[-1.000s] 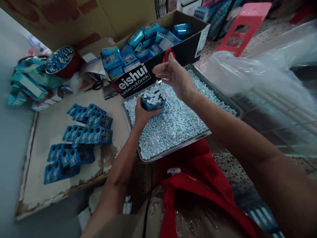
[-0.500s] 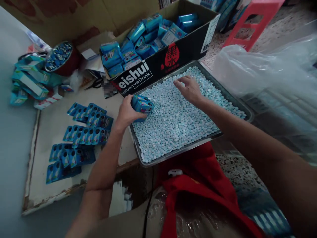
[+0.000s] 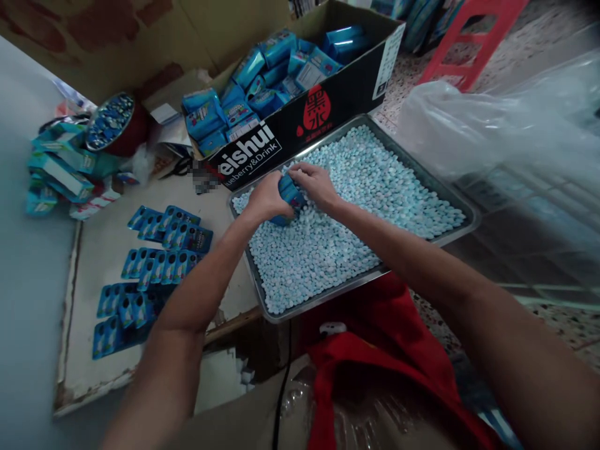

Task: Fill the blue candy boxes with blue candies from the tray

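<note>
My left hand (image 3: 268,199) is wrapped round a small stack of blue candy packs (image 3: 291,192), held just above the left part of a metal tray (image 3: 323,286). My right hand (image 3: 317,185) meets the packs from the right. Its fingers are bent and drawn together at their upper edge, and whatever they pinch is too small to make out. Pale blue and white candies (image 3: 337,231) cover the tray in a thick layer. Rows of similar blue packs (image 3: 175,265) lie overlapping on the table to the left.
Behind the tray stands a black carton (image 3: 347,100) filled with blue packets (image 3: 276,75). A red bowl (image 3: 138,125), green-blue cartons (image 3: 60,159) and scissors (image 3: 180,165) are at the back left. Clear plastic sheeting (image 3: 492,131) and a red stool (image 3: 469,47) are on the right.
My left hand has moved right with the packs, further over the tray. My right hand has come left from above the candies to the packs.
</note>
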Action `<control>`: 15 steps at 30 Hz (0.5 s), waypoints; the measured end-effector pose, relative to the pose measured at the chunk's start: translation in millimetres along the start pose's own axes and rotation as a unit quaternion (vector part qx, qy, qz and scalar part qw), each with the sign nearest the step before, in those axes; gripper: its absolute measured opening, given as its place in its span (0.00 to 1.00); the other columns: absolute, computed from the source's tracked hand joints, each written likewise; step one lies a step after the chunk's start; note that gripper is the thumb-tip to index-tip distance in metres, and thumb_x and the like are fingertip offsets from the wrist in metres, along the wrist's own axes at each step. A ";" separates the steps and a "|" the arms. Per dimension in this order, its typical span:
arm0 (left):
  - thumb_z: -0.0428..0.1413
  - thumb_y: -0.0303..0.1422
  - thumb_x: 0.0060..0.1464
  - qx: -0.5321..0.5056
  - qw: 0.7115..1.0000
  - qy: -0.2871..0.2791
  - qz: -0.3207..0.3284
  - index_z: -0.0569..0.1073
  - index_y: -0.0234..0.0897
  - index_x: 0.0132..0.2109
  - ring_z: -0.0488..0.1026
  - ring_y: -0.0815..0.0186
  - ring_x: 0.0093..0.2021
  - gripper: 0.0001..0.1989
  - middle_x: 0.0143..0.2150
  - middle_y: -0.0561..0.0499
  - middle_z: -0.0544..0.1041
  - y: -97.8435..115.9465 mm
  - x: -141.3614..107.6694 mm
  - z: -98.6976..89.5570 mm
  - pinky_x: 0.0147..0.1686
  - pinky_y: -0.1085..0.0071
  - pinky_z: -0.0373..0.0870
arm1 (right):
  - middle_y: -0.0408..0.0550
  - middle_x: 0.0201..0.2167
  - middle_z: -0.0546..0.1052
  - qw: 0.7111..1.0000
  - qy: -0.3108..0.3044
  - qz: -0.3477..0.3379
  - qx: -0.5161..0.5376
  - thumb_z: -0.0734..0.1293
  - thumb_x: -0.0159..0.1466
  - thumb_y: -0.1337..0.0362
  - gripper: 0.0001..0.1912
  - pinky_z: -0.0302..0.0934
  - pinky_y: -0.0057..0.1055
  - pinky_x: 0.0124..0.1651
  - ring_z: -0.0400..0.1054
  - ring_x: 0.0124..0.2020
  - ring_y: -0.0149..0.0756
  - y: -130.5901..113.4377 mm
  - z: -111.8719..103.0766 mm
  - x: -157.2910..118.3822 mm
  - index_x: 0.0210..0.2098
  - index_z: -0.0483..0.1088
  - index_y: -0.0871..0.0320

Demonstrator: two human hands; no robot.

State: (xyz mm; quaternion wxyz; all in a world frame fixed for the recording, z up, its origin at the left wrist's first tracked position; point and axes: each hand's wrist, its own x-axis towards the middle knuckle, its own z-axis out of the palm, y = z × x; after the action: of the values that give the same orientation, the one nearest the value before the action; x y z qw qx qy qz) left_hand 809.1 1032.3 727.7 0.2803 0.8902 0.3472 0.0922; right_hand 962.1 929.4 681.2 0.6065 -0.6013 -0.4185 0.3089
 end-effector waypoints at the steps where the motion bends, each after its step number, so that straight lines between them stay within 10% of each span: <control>1: 0.82 0.28 0.20 -0.029 0.999 0.021 0.005 0.74 0.42 0.44 0.78 0.40 0.52 0.40 0.42 0.49 0.77 4.6 -7.6 3.9 0.58 0.41 0.79 | 0.44 0.44 0.83 0.999 0.003 -0.003 0.042 0.67 0.71 0.39 0.22 0.69 0.40 0.62 0.75 0.54 0.44 -11.9 -2.6 -7.0 0.41 0.81 0.49; 8: 0.82 0.36 0.36 -0.218 0.958 0.186 -0.013 0.69 0.44 0.54 0.80 0.49 0.58 0.41 0.54 0.49 0.80 20.4 -52.3 34.9 0.60 0.51 0.81 | 0.45 0.55 0.83 0.996 0.021 -0.082 0.028 0.64 0.73 0.36 0.25 0.64 0.46 0.74 0.73 0.63 0.46 -70.3 -44.6 -22.5 0.46 0.81 0.47; 15: 0.83 0.43 0.35 -0.253 0.943 0.214 -0.012 0.70 0.41 0.60 0.80 0.53 0.61 0.48 0.59 0.48 0.80 9.3 -59.9 36.2 0.61 0.52 0.79 | 0.58 0.50 0.84 0.966 0.138 -0.019 -0.216 0.68 0.71 0.51 0.17 0.69 0.52 0.64 0.76 0.51 0.52 4.6 -81.4 -35.8 0.49 0.82 0.56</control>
State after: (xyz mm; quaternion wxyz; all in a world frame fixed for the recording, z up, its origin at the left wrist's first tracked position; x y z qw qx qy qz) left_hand 782.9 970.9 704.9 0.4161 0.7452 0.3747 0.3622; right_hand 1017.8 860.1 677.7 0.5202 -0.7468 -0.3986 0.1135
